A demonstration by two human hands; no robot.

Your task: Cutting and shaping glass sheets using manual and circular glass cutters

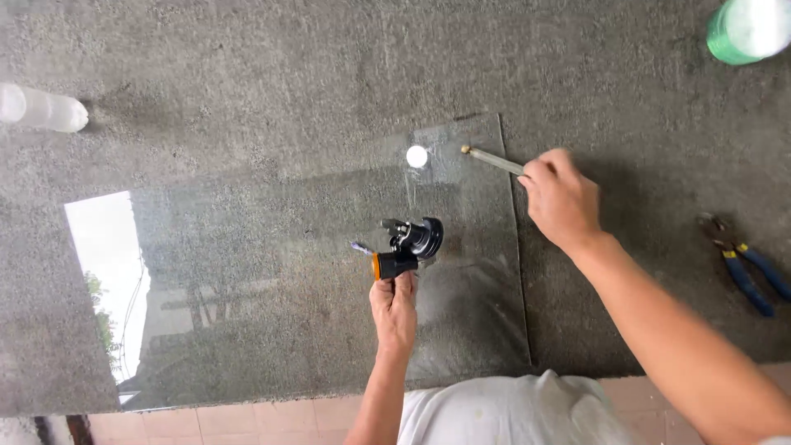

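Observation:
A clear glass sheet [272, 272] lies flat on a grey stone slab [288, 74]. My left hand [394, 309] grips the orange-and-black end of a black suction-cup tool [409, 243] that sits on the glass near its right side. My right hand [561, 198] holds a thin pen-like metal tool [493, 158] with a brass tip, the tip resting near the glass's far right corner. A small white round cap [417, 156] lies on the glass just left of that tip.
Blue-handled pliers [746, 265] lie on the slab at the right. A green roll [746, 29] stands at the far right corner. A clear plastic bottle [41, 109] lies at the far left. Pinkish floor tiles [247, 422] show below the slab's near edge.

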